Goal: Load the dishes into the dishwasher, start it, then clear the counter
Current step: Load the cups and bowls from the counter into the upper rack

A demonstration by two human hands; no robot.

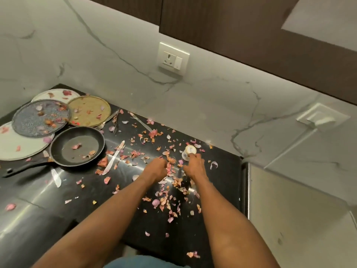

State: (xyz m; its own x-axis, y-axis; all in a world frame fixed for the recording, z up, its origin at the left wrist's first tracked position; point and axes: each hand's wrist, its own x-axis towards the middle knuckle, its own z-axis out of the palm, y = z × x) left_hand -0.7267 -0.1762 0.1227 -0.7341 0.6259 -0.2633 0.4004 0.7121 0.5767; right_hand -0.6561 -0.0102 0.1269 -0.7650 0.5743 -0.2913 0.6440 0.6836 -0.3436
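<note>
Four plates [41,118] overlap in the worktop's [81,192] far left corner, a black frying pan [77,146] just in front of them, handle pointing left. Knives [114,158] and a fork [114,126] lie between pan and wall, amid scattered onion peels [164,200]. A small cup [189,152] lies on its side near the right edge, long axis running away from the person. Right hand [194,166], fingers curled, touches its near end; whether it grips is unclear. Left hand [157,168] is curled on peels. Dishes lie well left, nearer the left hand.
</note>
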